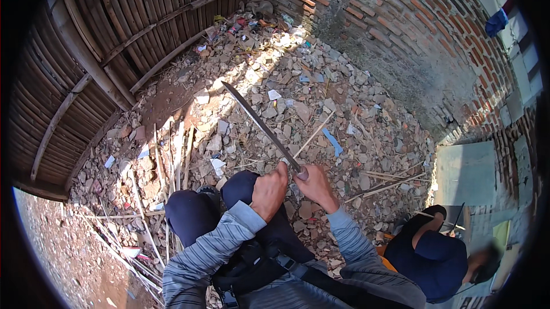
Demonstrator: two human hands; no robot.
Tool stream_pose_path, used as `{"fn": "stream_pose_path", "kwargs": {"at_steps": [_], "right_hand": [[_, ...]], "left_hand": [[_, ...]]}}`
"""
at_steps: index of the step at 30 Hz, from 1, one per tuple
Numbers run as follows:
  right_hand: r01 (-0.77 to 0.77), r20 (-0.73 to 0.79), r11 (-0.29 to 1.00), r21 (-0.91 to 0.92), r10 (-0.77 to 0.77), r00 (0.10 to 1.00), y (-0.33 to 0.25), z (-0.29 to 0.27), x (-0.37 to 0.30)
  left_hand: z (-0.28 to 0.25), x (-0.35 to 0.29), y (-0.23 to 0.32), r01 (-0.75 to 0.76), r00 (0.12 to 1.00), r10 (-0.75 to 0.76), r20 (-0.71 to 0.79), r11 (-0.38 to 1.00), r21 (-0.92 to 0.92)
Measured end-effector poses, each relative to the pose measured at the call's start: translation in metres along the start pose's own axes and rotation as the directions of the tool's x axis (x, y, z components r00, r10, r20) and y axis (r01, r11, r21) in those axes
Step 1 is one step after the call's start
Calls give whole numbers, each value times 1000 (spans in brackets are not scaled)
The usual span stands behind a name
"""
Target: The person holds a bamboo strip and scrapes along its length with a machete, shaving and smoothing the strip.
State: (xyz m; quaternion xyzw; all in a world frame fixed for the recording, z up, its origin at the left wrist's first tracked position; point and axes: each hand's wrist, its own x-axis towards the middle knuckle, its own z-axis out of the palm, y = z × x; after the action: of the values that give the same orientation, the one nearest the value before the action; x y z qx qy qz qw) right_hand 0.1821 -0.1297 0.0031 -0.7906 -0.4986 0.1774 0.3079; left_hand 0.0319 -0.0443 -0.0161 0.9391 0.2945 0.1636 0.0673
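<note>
A long dark machete (260, 124) slants up and to the left over the rubble, its tip far from me. My right hand (315, 184) is closed around its short handle (301, 174). Close beside it, my left hand (270, 190) is closed, its fingers near the base of the blade. A thin pale bamboo strip (315, 133) crosses behind the blade and runs down to the left fingers, which grip its near end. How the fingers wrap that end is hidden. Both hands are in front of my bent knees (193, 217).
Broken stone and litter cover the ground, with loose bamboo strips (189, 157) at left and a blue scrap (332, 142) ahead. A bamboo slat wall (149, 11) stands left, a brick wall (395, 22) right. Another person (438, 251) crouches close on my right.
</note>
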Motion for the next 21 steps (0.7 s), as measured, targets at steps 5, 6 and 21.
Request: {"fn": "stream_pose_path", "kwargs": {"at_steps": [5, 6, 21], "right_hand": [[-27, 2, 999, 17, 27, 1000, 3, 5, 2], [-48, 17, 998, 28, 47, 999, 0, 3, 5], [-62, -110, 987, -148, 46, 993, 34, -9, 22]], "left_hand": [[-3, 1, -3, 21, 999, -17, 48, 995, -101], [-4, 1, -4, 42, 996, -27, 87, 983, -178], [-6, -2, -4, 42, 994, -16, 104, 967, -249]]}}
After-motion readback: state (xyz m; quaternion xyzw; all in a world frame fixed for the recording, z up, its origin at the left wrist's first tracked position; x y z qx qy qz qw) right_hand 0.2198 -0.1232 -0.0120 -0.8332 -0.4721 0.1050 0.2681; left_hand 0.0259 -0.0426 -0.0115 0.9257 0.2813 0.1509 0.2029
